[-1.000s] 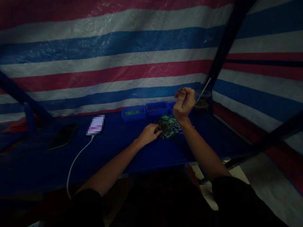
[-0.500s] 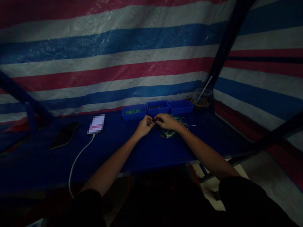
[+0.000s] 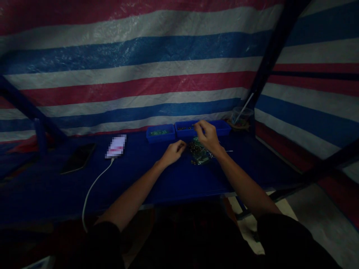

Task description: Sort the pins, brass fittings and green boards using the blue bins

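Note:
My left hand (image 3: 173,152) is over the blue table, its fingers pinched together; whatever they hold is too small and dark to name. Just right of it lies a pile of small green and metallic parts (image 3: 201,152). My right hand (image 3: 207,135) is raised above the far side of that pile, in front of the middle blue bin (image 3: 183,133). Thumb and fingertips are closed, and a tiny dark bit seems to show at them, too small to make out. Small brownish pieces lie in that bin. The left blue bin (image 3: 160,138) holds pale green pieces.
A third blue bin (image 3: 223,129) stands partly behind my right hand. Beyond it is a clear plastic cup (image 3: 241,115) with a white stick. On the left lie a dark phone (image 3: 78,158) and a lit, blurred phone (image 3: 116,146) with a white cable (image 3: 91,186). Striped sheeting hangs behind.
My right hand has parted from my left, moving up and right to the middle bin's edge. My left hand stays near the same spot. The view has shifted slightly.

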Demonstrator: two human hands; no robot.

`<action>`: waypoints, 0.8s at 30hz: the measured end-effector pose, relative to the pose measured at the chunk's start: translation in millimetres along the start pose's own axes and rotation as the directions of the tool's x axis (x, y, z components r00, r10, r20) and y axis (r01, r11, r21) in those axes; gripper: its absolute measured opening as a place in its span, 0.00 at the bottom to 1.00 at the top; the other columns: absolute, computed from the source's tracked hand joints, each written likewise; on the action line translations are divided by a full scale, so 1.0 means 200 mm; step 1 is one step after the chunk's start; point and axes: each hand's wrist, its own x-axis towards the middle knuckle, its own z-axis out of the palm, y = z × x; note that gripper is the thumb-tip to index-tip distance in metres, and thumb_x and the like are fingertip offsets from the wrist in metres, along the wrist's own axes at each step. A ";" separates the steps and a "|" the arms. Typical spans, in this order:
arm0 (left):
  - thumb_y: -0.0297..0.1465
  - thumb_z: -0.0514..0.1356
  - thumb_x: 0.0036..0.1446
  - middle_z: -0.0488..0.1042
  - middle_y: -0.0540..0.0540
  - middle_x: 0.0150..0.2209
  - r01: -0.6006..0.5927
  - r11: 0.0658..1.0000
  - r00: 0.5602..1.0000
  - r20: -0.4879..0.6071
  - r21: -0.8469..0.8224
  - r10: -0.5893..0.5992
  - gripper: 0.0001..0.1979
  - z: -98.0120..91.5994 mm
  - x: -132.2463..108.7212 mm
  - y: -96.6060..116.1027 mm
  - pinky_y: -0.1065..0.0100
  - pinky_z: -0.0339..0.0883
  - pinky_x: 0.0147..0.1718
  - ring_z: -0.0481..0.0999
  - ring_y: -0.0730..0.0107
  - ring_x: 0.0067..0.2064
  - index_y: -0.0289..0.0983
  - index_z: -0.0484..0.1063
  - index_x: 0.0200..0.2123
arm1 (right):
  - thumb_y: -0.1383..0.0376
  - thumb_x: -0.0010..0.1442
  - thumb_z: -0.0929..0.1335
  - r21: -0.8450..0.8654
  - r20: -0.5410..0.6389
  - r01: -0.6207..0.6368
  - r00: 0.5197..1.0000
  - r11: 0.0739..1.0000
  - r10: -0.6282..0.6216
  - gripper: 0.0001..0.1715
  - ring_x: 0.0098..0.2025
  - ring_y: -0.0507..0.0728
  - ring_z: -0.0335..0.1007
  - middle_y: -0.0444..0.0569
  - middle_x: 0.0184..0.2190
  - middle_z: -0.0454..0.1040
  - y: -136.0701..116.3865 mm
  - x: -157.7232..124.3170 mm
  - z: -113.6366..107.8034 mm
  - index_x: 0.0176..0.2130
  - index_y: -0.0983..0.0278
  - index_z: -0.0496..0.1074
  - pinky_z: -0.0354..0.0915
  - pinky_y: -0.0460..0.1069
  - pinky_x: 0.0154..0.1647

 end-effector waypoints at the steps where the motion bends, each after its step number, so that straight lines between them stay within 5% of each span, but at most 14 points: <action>1: 0.28 0.54 0.59 0.75 0.47 0.34 -0.069 0.990 0.996 0.063 0.120 0.062 0.08 0.01 0.00 0.01 0.67 0.65 0.37 0.73 0.67 0.36 0.37 0.69 0.41 | 0.59 0.67 0.56 0.042 -0.149 -0.004 0.989 0.999 0.010 0.17 0.30 0.53 0.65 0.45 0.25 0.67 -0.02 0.01 -0.03 0.30 0.61 0.65 0.60 0.50 0.34; 4: 0.29 0.55 0.59 0.74 0.44 0.41 -0.216 0.894 0.966 0.217 0.393 0.138 0.12 0.03 0.01 0.04 0.63 0.64 0.42 0.72 0.62 0.43 0.40 0.70 0.47 | 0.56 0.68 0.52 0.073 -0.506 0.024 0.862 0.997 0.016 0.19 0.30 0.54 0.65 0.45 0.26 0.64 -0.07 0.07 -0.08 0.36 0.60 0.64 0.61 0.52 0.35; 6: 0.31 0.54 0.61 0.74 0.43 0.42 -0.233 0.844 0.959 0.258 0.483 0.117 0.12 0.05 0.03 0.05 0.62 0.63 0.43 0.71 0.61 0.44 0.40 0.71 0.47 | 0.54 0.68 0.51 0.022 -0.548 0.018 0.836 1.000 -0.002 0.21 0.32 0.54 0.66 0.45 0.28 0.64 -0.07 0.12 -0.09 0.39 0.60 0.64 0.61 0.53 0.37; 8: 0.32 0.53 0.62 0.73 0.43 0.42 -0.228 0.831 0.959 0.262 0.507 0.103 0.11 0.06 0.04 0.06 0.62 0.63 0.43 0.70 0.60 0.44 0.40 0.72 0.45 | 0.53 0.68 0.52 -0.064 -0.434 -0.048 0.901 0.997 0.015 0.21 0.33 0.55 0.66 0.46 0.29 0.67 -0.03 0.18 -0.07 0.39 0.61 0.65 0.61 0.52 0.38; 11: 0.32 0.54 0.61 0.74 0.43 0.40 -0.175 0.874 0.977 0.187 0.453 0.099 0.09 0.06 0.05 0.03 0.62 0.62 0.42 0.71 0.60 0.43 0.39 0.72 0.42 | 0.53 0.66 0.56 -0.231 -0.056 -0.201 0.980 0.952 0.194 0.20 0.34 0.56 0.68 0.49 0.30 0.71 0.06 0.20 0.00 0.38 0.63 0.68 0.60 0.51 0.39; 14: 0.31 0.53 0.61 0.75 0.46 0.35 0.006 0.963 1.000 0.000 0.271 -0.006 0.08 0.03 0.05 -0.02 0.65 0.63 0.39 0.71 0.64 0.38 0.37 0.71 0.39 | 0.54 0.64 0.59 -0.318 0.331 -0.235 0.880 0.918 0.340 0.18 0.35 0.56 0.69 0.50 0.32 0.75 0.13 0.10 0.09 0.39 0.63 0.70 0.59 0.49 0.36; 16: 0.32 0.52 0.61 0.73 0.49 0.30 0.144 0.983 0.984 -0.122 0.109 -0.131 0.09 0.00 0.05 -0.04 0.69 0.62 0.35 0.71 0.67 0.33 0.37 0.71 0.36 | 0.56 0.63 0.61 -0.272 0.489 -0.166 0.824 0.948 0.285 0.16 0.35 0.55 0.69 0.49 0.34 0.75 0.14 0.01 0.14 0.42 0.63 0.70 0.58 0.48 0.35; 20: 0.33 0.49 0.62 0.67 0.52 0.23 0.235 0.972 0.949 -0.210 -0.019 -0.233 0.14 -0.03 0.05 -0.06 0.71 0.57 0.28 0.67 0.71 0.27 0.36 0.67 0.27 | 0.61 0.61 0.65 -0.193 0.593 0.016 0.799 0.981 0.103 0.12 0.39 0.55 0.69 0.48 0.37 0.75 0.10 -0.09 0.21 0.44 0.62 0.69 0.58 0.48 0.38; 24: 0.37 0.47 0.63 0.62 0.53 0.20 0.232 0.972 0.944 -0.230 -0.043 -0.236 0.18 -0.03 0.05 -0.03 0.70 0.54 0.25 0.63 0.72 0.24 0.37 0.63 0.22 | 0.66 0.61 0.64 -0.236 0.590 0.074 0.803 0.969 0.082 0.08 0.42 0.56 0.68 0.50 0.38 0.74 0.08 -0.08 0.22 0.41 0.63 0.69 0.58 0.49 0.40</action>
